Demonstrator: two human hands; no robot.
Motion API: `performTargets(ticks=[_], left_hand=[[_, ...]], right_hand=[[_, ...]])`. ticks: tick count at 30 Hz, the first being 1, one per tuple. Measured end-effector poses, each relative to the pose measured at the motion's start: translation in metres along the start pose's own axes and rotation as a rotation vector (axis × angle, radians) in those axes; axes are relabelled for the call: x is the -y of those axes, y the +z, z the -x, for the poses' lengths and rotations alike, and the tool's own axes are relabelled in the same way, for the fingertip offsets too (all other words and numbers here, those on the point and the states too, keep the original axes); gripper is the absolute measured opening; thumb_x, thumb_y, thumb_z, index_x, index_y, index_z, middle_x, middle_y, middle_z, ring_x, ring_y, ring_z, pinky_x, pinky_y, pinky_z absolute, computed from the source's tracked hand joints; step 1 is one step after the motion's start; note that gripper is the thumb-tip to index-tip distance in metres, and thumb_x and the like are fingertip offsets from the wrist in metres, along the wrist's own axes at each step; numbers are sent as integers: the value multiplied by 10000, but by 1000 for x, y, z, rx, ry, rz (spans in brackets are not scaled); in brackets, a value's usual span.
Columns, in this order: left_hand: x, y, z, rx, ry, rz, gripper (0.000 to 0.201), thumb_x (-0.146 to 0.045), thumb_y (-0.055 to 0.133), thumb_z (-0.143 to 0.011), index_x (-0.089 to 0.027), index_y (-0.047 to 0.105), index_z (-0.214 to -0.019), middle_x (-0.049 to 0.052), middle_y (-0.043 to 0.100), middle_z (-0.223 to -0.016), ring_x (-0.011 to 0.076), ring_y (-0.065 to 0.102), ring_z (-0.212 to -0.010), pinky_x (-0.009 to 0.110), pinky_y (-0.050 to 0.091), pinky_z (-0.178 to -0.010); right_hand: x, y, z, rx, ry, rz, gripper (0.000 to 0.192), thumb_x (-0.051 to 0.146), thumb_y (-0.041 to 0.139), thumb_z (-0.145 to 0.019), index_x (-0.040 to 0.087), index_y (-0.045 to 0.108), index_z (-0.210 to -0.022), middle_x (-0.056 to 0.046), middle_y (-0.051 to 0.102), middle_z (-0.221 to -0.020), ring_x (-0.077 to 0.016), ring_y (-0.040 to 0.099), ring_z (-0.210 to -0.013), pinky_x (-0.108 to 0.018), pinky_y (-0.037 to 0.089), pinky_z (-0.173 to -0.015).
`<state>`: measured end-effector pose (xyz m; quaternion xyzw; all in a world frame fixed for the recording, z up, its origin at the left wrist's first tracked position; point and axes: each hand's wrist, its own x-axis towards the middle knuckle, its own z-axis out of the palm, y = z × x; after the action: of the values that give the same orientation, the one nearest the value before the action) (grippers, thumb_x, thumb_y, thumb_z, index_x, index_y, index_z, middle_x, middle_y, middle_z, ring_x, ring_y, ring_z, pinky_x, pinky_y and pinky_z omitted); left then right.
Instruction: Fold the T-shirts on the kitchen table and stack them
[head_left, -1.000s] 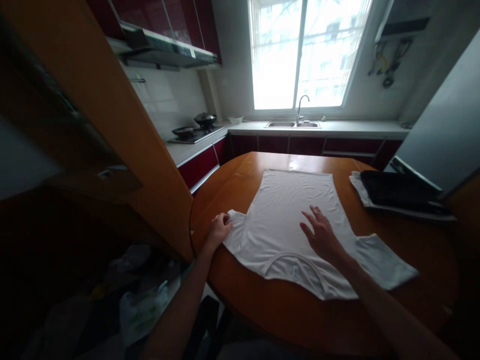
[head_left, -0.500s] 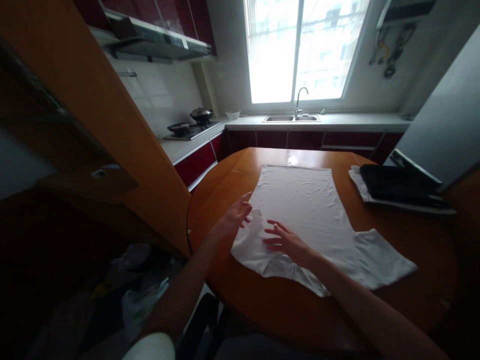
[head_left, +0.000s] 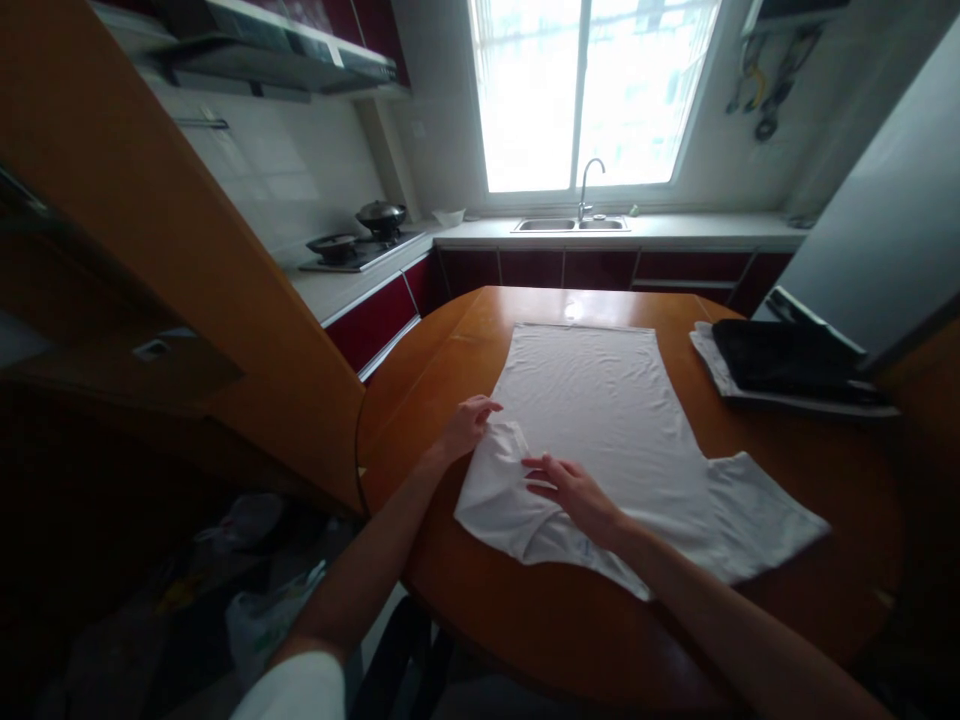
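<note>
Head view: white T-shirt (head_left: 600, 420) flat under spread right fingers (head_left: 541, 468), its folded sleeve (head_left: 501, 450) against loosely open left fingers (head_left: 484, 408)

T-shirt (head_left: 600, 420): soft matt cloth | table (head_left: 750, 620): glossy smooth wood

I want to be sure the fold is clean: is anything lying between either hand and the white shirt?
Nothing visible. The left hand and right hand both rest directly on the white T-shirt, at its folded-in sleeve.

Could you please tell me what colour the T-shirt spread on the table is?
The T-shirt is plain white, seen clearly in the head view.
</note>
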<state>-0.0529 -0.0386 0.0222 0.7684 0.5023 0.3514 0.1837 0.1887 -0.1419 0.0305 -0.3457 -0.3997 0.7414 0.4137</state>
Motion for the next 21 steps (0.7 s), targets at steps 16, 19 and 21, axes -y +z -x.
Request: performTargets(ticks=[16,19,21], left_hand=[[0,5,7,-40,-121,-328,110,-189,601,-885,-212,695,-938,79,636,-1103,259,554,-1078,411,425,-974],[-14,15,10,-7,-8,-270,169,-163,548,-927,-204,684,-1019,76,663,-1080,235,585,-1063,376,426,-974],[-20,22,11,45,-12,-281,197,-184,563,-933,-197,676,-1094,79,687,-1080,244,600,-1059,380,427,-955]], right_hand=[[-16,-10,-7,-121,-21,385,477,562,673,-801,143,758,-1012,-49,715,-740,-192,672,-686,-314,557,-659],[-20,-13,-9,-132,25,477,371,391,649,-826,138,744,-1080,-4,676,-642,-157,619,-570,-265,510,-549],[-22,-13,-11,-140,45,508,358,319,617,-840,122,734,-1116,8,654,-600,-143,591,-524,-250,485,-519]])
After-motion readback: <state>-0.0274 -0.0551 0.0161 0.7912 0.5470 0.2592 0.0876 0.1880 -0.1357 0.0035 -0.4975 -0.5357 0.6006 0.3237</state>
